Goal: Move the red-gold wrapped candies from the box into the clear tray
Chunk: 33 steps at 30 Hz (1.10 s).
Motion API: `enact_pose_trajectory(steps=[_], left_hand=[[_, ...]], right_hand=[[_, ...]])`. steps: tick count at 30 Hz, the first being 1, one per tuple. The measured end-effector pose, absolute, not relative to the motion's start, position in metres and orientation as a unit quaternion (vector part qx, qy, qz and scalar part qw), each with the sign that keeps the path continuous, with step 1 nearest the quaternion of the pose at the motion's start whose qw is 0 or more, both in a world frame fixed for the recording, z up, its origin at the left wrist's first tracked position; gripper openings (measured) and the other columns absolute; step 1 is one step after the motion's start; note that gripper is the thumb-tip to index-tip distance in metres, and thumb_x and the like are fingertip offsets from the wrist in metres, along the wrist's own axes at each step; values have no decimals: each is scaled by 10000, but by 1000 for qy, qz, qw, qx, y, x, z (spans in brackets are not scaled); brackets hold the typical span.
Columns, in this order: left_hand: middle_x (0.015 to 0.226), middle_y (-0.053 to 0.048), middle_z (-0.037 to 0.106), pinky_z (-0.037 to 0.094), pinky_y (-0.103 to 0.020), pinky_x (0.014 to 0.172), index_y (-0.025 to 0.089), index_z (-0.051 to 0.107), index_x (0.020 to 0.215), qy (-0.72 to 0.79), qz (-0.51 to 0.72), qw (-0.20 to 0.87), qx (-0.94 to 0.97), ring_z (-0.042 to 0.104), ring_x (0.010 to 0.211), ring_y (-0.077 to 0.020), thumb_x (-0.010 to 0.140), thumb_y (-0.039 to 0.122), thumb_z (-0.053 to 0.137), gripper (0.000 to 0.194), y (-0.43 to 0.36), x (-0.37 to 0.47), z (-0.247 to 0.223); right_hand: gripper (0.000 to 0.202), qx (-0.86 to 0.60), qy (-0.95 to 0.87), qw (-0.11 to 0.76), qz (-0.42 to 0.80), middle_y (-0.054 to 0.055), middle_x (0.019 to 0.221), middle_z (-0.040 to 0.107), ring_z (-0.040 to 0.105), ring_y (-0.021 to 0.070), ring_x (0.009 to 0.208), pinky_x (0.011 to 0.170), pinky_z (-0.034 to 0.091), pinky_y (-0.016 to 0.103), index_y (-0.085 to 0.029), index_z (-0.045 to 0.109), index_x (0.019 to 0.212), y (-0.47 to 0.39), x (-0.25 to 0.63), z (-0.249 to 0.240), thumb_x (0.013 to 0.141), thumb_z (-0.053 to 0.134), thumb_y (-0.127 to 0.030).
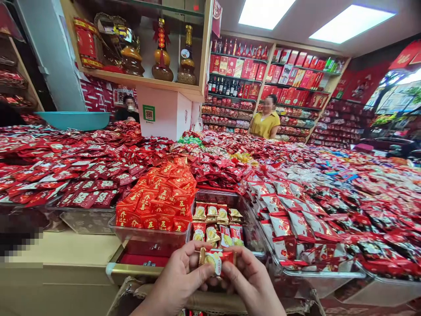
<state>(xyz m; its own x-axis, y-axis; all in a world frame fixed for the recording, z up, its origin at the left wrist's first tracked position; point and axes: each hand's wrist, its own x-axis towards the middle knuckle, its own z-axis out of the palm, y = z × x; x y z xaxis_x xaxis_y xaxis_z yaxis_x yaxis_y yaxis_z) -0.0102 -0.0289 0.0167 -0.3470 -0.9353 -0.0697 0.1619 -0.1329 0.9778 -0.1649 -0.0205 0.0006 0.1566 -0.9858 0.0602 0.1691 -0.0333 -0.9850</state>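
A small wrapped candy in red and gold is pinched between my two hands, in front of the bins. My left hand grips its gold end with thumb and fingers. The red end is held by my right hand, thumb on the front. Just beyond them, a clear plastic bin holds rows of matching candies, lying at its back and left, with bare bin floor at the right. Below my hands is an open cardboard box, mostly hidden, with some red wrappers showing at the bottom edge.
Orange-red packets are heaped in the bin on the left. White-and-red packets fill the bin on the right. A teal basin sits farther back. A person in yellow stands behind the display; another person is at back left.
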Motion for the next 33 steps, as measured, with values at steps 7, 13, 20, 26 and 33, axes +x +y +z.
enact_pose_trajectory(steps=[7, 13, 20, 26, 33], left_hand=[[700, 40, 578, 412, -211, 577, 171, 465, 802, -501, -659, 411, 382, 542, 613, -87, 663, 295, 690, 293, -27, -12, 13], [662, 65, 504, 343, -188, 551, 173, 412, 734, -544, -626, 389, 402, 446, 597, -67, 664, 222, 660, 263, -22, -12, 15], [848, -9, 596, 394, -255, 669, 194, 430, 917, -584, -633, 353, 367, 517, 753, -130, 724, 183, 575, 242, -14, -18, 16], [792, 12, 582, 402, -220, 643, 194, 446, 821, -564, -594, 378, 431, 513, 741, -123, 709, 167, 596, 189, -15, -21, 12], [577, 75, 474, 314, -171, 484, 203, 352, 681, -562, -567, 374, 472, 399, 529, -76, 714, 279, 611, 271, -15, -24, 5]], right_hand=[[316, -492, 318, 601, -544, 5, 811, 609, 544, 124, 714, 667, 425, 251, -234, 473, 963, -21, -165, -10, 709, 638, -324], [324, -515, 280, 619, -522, 9, 919, 575, 529, 107, 775, 675, 411, 231, -249, 486, 976, -20, -172, -12, 702, 659, -265], [293, -476, 314, 656, -495, -20, 756, 577, 506, 79, 651, 585, 388, 201, -199, 509, 883, -14, -182, -5, 666, 692, -271], [313, -444, 369, 651, -493, 0, 772, 610, 521, 86, 637, 586, 412, 216, -185, 464, 870, -14, -180, 0, 678, 679, -306], [306, -424, 381, 619, -540, -68, 652, 547, 496, 69, 593, 569, 400, 200, -215, 365, 794, -12, -178, -12, 713, 652, -283]])
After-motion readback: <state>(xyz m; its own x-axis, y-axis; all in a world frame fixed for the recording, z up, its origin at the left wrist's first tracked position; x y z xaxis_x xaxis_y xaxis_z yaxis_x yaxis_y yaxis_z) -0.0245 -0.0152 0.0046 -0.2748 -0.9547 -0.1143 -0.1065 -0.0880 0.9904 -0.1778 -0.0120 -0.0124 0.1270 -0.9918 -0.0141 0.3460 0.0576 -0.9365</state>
